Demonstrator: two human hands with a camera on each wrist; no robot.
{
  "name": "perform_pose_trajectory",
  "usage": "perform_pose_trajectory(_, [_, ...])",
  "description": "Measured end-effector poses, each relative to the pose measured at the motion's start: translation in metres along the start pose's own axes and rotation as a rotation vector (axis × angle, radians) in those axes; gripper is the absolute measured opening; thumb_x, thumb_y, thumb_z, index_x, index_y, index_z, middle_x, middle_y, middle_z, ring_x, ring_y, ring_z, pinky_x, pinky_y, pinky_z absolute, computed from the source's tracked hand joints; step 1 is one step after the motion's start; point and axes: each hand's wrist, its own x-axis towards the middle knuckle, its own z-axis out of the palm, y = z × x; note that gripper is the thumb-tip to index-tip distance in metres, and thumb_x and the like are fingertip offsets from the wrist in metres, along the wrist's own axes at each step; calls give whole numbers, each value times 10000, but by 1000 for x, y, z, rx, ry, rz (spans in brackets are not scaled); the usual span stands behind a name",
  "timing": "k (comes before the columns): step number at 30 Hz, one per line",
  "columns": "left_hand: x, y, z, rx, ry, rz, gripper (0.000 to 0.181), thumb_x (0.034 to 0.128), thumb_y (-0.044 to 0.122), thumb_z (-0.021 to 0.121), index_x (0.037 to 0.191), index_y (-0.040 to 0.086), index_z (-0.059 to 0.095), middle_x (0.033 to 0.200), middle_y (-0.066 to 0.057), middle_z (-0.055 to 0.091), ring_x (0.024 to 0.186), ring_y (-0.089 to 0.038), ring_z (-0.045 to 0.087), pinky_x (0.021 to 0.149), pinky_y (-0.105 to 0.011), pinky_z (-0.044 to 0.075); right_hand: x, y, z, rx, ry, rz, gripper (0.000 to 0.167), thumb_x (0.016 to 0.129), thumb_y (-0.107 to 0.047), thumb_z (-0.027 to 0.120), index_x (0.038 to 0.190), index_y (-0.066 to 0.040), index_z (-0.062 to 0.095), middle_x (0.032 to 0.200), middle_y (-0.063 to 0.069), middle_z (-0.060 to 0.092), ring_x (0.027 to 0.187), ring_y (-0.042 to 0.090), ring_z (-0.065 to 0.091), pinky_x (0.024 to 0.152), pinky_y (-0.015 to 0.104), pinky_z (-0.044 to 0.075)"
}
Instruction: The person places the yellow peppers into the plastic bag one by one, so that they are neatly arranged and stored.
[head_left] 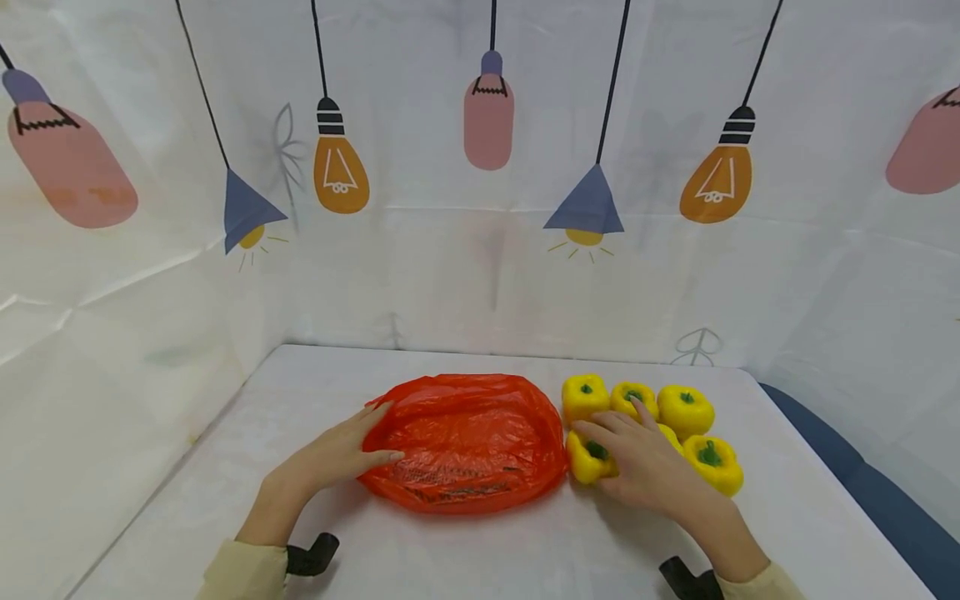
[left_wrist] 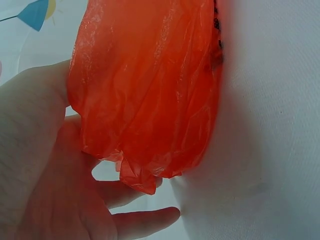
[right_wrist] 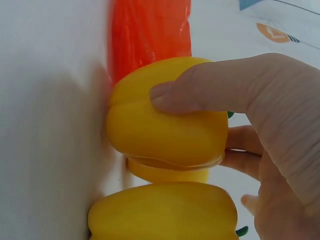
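A red plastic bag (head_left: 468, 442) lies puffed out in the middle of the table. At its left side is my left hand (head_left: 333, 454), thumb near the front and fingers spread along the back edge. The left wrist view shows those fingers (left_wrist: 145, 222) mostly straight beside the crinkled plastic. My right hand (head_left: 652, 467) grips a yellow bell pepper (head_left: 587, 460) just right of the bag. Its thumb presses the pepper's near side in the right wrist view, while the other fingers reach behind. More yellow bell peppers (head_left: 686, 411) stand around this hand, one partly hidden under it.
The white table (head_left: 420, 554) ends at a back edge against a white sheet (head_left: 435, 275) printed with lamps. Beyond the table's right edge is a dark blue chair (head_left: 817, 442). Black wrist straps (head_left: 313, 556) sit on both forearms.
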Motion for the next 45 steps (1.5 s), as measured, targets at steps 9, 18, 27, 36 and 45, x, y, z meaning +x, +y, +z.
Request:
perform_pose_trajectory(9, [-1, 1, -3, 13, 29, 26, 945, 866, 545, 687, 1587, 125, 245, 1638, -180, 249, 1506, -415, 245, 1169, -654, 266, 3, 1, -7, 21, 108, -45, 714, 656, -179, 847, 1331, -237, 621, 1273, 9, 622, 1200, 238, 577, 1139, 621, 333])
perform_pose_trajectory(18, [-2, 3, -2, 25, 45, 44, 941, 868, 425, 732, 1590, 106, 220, 1634, -214, 237, 1489, -445, 263, 1149, -662, 295, 13, -6, -20, 136, 184, -95, 708, 703, -127, 819, 1362, -209, 576, 1303, 51, 565, 1096, 200, 619, 889, 382, 590])
perform_pose_trajectory(27, [-2, 5, -1, 29, 48, 37, 948, 866, 373, 746, 1597, 119, 199, 1643, -195, 225, 1478, -447, 290, 1135, -665, 316, 37, -27, -19, 256, 130, -61, 706, 746, -124, 765, 1398, -274, 537, 1363, -12, 519, 1115, 156, 579, 898, 353, 579])
perform_pose_trajectory(36, [-3, 12, -1, 26, 53, 62, 940, 878, 345, 737, 1600, 117, 179, 1649, -188, 209, 1460, -461, 318, 1135, -663, 316, 74, -52, 3, 366, 68, -106, 689, 771, -93, 752, 1407, -235, 530, 1342, -39, 510, 1031, 114, 558, 829, 265, 563])
perform_pose_trajectory(45, [-5, 14, -2, 19, 63, 68, 948, 877, 338, 740, 1603, 128, 168, 1660, -158, 191, 1478, -429, 305, 1155, -640, 308, 109, -83, 28, 451, -11, -120, 682, 786, -119, 718, 1419, -270, 512, 1284, -64, 503, 982, 89, 532, 804, 230, 520])
